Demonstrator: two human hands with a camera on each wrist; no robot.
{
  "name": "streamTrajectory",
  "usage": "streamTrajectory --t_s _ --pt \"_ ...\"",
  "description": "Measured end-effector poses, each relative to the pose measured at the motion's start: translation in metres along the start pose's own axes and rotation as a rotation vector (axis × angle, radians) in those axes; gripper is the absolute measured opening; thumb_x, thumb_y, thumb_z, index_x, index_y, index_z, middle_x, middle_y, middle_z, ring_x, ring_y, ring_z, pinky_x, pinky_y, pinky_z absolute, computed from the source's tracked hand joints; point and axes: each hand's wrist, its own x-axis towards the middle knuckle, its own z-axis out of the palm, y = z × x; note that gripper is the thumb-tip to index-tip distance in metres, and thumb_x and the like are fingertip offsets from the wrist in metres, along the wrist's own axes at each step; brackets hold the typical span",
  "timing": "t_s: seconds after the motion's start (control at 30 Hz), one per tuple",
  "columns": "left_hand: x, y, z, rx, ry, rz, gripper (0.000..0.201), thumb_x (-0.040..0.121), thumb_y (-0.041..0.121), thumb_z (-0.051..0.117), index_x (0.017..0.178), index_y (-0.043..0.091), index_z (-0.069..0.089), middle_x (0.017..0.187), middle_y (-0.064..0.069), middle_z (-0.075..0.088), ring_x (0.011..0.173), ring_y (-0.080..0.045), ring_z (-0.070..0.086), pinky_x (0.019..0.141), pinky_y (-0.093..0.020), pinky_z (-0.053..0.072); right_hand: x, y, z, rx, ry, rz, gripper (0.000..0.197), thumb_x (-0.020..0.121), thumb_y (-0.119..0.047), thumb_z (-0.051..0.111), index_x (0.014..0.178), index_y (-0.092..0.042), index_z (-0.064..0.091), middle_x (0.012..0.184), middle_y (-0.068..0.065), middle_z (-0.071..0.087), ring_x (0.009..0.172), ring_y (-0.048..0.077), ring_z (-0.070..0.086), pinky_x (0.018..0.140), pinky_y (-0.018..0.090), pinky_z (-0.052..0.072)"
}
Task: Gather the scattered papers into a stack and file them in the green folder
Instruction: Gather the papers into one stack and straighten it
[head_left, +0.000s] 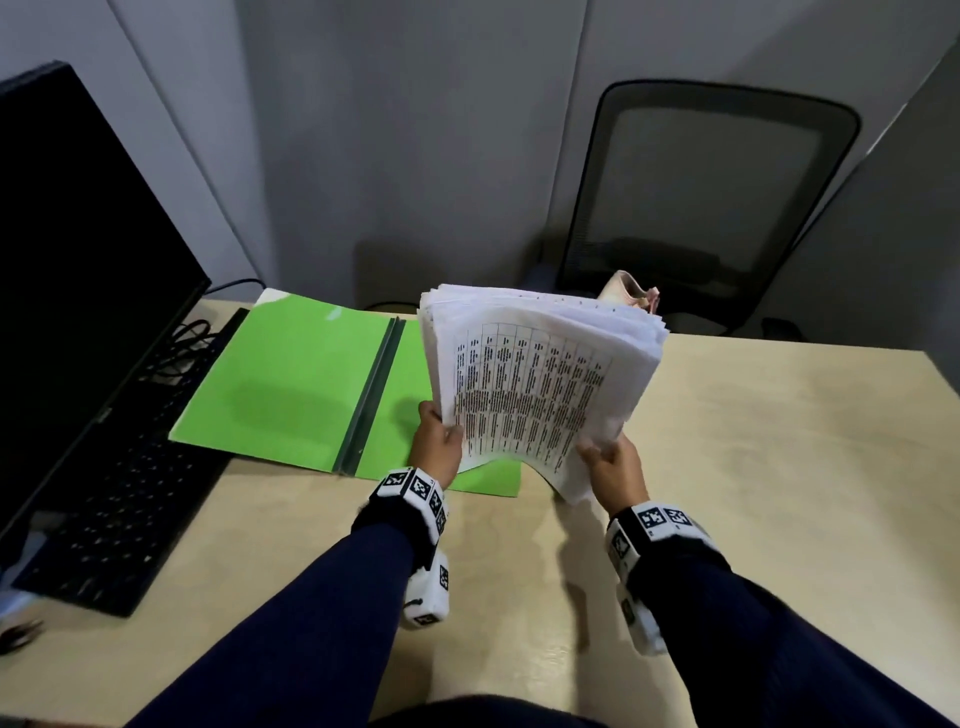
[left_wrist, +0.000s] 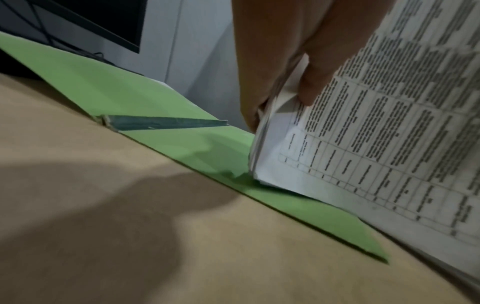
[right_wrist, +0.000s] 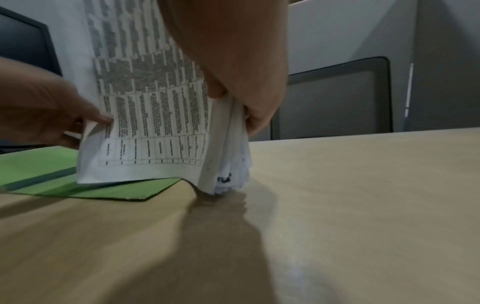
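Left hand (head_left: 439, 439) pinches the near left corner of the stack of papers (head_left: 535, 374), thumb on the printed face, fingers curled behind. Right hand (head_left: 613, 462) grips the near right corner the same way, thumb in front, fingers wrapped round the back of the sheets. Both hands closed on paper, nothing else held

I hold the stack nearly upright on its lower edge. That edge hangs low over, maybe touching, the right leaf of the green folder (head_left: 291, 379) on my left side and the bare desk (head_left: 753, 467) on my right; cannot tell contact for sure. Folder lies open and flat, dark spine strip (head_left: 371, 395) running down the middle, just left of the stack

Handling, as I judge it: a thick bundle, some weight to it, but floppy. The top curls away from me and the far edges fan unevenly. Loose sheets, smooth, will slide on each other if my pinch slackens. Corners crease easily; one near my left thumb is already folded over in the left wrist view

Best hold: both lower corners as now, or both long sides, so I can square the edges by tapping. One-handed at one corner, I expect it to splay

Keyboard (head_left: 104, 493) and monitor (head_left: 78, 260) to the left, chair (head_left: 711, 197) beyond the desk
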Motion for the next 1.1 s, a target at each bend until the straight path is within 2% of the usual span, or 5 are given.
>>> streamTrajectory --t_s 0.23,0.43,0.57,0.9,1.1 --pt "0.031 0.005 -0.030 0.217 0.028 -0.008 0.037 0.096 0.007 0.048 0.131 0.003 0.037 0.120 -0.015 0.061 0.094 -0.029 0.061 0.072 -0.029 0.043 0.011 -0.035 0.028 -0.085 -0.020 -0.031 0.014 0.085 -0.009 0.054 0.098 -0.011 0.056 0.084 0.010 0.062 0.073 0.026 0.059 0.063 0.033 0.050" --pt "0.062 -0.004 -0.062 0.372 0.056 -0.118 0.044 0.096 0.007 0.048 0.139 0.005 0.040 0.130 -0.016 0.056 0.110 -0.034 0.059 0.078 -0.029 0.043 0.031 -0.041 0.076 -0.075 -0.136 0.129 0.031 0.082 -0.008 0.052 0.112 -0.004 0.056 0.099 0.018 0.065 0.081 0.029 0.063 0.064 0.031 0.051" --pt "0.078 -0.019 -0.070 0.451 0.028 -0.180 0.044 0.093 0.009 0.051 0.137 0.009 0.044 0.131 -0.018 0.052 0.105 -0.035 0.060 0.077 -0.030 0.046 0.044 -0.038 0.098 -0.130 -0.169 0.221 0.035 0.078 -0.009 0.052 0.112 -0.005 0.057 0.102 0.017 0.066 0.089 0.034 0.065 0.079 0.044 0.057" --pt "0.099 -0.047 -0.061 0.424 0.027 -0.205 0.033 0.088 0.009 0.055 0.121 0.005 0.055 0.113 -0.018 0.064 0.091 -0.034 0.065 0.070 -0.029 0.048 0.059 -0.024 0.109 -0.386 -0.175 0.242 0.034 0.081 -0.013 0.054 0.114 -0.006 0.058 0.110 0.015 0.066 0.098 0.032 0.063 0.074 0.026 0.046" --pt "0.094 -0.046 -0.052 0.373 -0.055 -0.238 0.037 0.091 0.010 0.054 0.127 0.006 0.048 0.122 -0.013 0.060 0.099 -0.028 0.061 0.075 -0.027 0.042 0.063 -0.018 0.094 -0.311 -0.152 0.329 0.032 0.079 -0.006 0.054 0.110 -0.006 0.061 0.095 0.011 0.063 0.081 0.025 0.055 0.069 0.024 0.041"
